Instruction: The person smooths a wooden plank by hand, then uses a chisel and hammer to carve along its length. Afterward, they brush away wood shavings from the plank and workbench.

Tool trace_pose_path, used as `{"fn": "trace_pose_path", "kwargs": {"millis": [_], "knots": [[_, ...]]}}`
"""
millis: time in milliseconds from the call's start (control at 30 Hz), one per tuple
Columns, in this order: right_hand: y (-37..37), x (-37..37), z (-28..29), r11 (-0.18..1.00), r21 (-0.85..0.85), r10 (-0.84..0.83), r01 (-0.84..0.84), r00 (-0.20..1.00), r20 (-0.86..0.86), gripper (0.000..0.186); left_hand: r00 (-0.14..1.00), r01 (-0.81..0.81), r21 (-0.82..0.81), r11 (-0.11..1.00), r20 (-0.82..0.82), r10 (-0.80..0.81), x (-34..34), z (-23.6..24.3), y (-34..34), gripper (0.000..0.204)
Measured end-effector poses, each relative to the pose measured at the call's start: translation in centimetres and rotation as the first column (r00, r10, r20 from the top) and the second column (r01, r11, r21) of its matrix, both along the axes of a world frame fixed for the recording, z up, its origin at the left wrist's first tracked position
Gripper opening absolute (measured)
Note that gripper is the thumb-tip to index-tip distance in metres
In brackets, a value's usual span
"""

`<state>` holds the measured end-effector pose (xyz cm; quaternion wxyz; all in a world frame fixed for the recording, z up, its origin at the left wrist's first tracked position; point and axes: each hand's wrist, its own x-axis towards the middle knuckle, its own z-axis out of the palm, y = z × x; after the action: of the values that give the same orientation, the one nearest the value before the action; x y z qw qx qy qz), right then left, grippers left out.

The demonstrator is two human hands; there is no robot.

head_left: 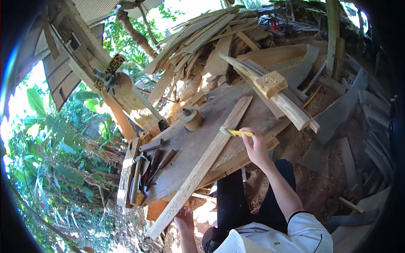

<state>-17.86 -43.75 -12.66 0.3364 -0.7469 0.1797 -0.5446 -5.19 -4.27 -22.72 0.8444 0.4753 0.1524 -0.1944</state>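
My right hand [255, 147] grips a brush [236, 132] by its yellow handle, with the pale bristles at the upper part of a long wooden plank [202, 168]. The plank lies slantwise across a worn wooden workbench [185, 147], its near end jutting past the bench edge. At the underside of that near end, my left hand [184, 220] is closed against the plank's edge; part of its fingers is hidden. Beyond the plank stands a round, lidded wooden-looking pot [191, 118].
Several hand tools, among them a hammer [137, 168] and a wooden-handled tool [167, 159], lie at the bench's left end. Rough beams [287, 107] rest across the far right side. A pile of boards [202, 36] rises behind; offcuts [348, 158] litter the ground at right.
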Motion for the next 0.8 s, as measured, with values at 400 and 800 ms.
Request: {"fn": "trace_pose_path", "kwargs": {"millis": [400, 800], "knots": [[12.5, 4.4, 0.9, 0.946, -0.234, 0.225, -0.224, 0.974, -0.023, 0.015, 0.906, -0.018, 0.151, 0.988, 0.421, -0.047, -1.5, 1.0, 4.8, 0.045], [30.5, 7.8, 0.9, 0.841, -0.211, 0.466, -0.498, 0.865, -0.184, 0.019, 0.913, -0.097, 0.162, 0.982, 0.407, 0.022, -2.4, -0.7, -1.0, 0.046]]}}
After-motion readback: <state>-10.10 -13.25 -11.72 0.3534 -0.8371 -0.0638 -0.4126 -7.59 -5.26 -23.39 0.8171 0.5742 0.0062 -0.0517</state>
